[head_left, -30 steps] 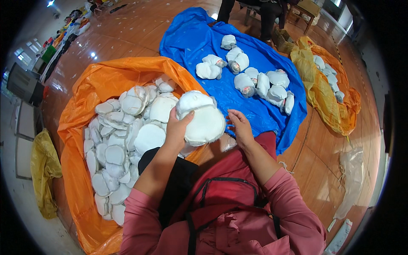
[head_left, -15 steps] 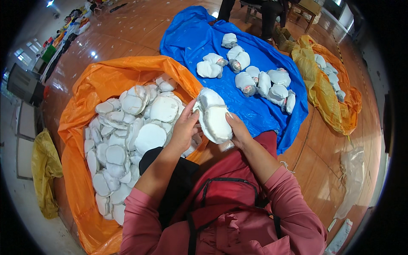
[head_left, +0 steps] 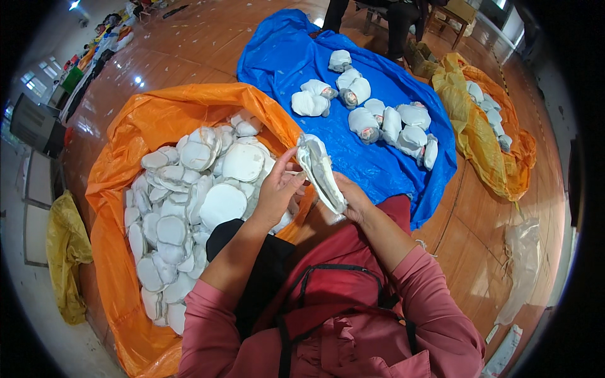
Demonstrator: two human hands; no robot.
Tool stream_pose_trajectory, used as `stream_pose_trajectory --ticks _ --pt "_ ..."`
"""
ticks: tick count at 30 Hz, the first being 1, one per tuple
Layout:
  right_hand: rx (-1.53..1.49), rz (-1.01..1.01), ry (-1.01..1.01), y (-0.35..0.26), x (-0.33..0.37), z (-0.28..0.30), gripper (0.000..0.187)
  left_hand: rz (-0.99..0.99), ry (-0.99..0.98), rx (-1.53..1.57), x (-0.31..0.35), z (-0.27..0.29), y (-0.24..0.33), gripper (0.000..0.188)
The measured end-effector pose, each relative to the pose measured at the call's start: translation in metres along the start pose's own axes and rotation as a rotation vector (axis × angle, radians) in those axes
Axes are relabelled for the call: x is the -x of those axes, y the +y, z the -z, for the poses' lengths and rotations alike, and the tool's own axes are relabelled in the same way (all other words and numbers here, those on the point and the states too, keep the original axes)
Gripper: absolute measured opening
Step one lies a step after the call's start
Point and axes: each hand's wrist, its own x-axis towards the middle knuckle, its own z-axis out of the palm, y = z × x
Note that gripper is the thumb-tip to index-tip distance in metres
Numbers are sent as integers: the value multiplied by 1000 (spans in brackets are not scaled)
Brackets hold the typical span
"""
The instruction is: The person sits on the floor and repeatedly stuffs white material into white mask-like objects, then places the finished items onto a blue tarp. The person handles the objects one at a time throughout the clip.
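Above my lap I hold a white padded fabric piece (head_left: 320, 173), turned so that its narrow side with a greyish seam faces up. My left hand (head_left: 280, 192) grips its left edge, thumb and forefinger at the seam. My right hand (head_left: 353, 196) is closed on its right side, with the fingertips partly hidden behind it. On my left, an orange sack (head_left: 120, 132) with rolled-open sides holds a heap of similar white rounded pads (head_left: 224, 205).
Ahead, a blue sheet (head_left: 271, 63) carries several white-and-grey stuffed pieces (head_left: 362, 123). At the far right, a yellow-orange sack (head_left: 460, 120) holds more. A seated person (head_left: 400, 28) is beyond the sheet. A yellow bag (head_left: 66, 246) lies by the left wall.
The white padded piece has been rotated from its broad face to its narrow seamed side. Both my hands stay on it in nearly the same place.
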Motion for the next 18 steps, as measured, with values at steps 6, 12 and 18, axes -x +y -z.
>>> stream_pose_trajectory --ticks 6,12,18 --pt "-35 53 57 -1 2 -7 40 -3 46 -67 1 -2 6 54" --pt "2 87 104 2 -1 7 43 38 59 -76 0 -2 12 52" --pt "32 93 231 -1 3 -5 44 39 145 -67 -2 4 -4 51"
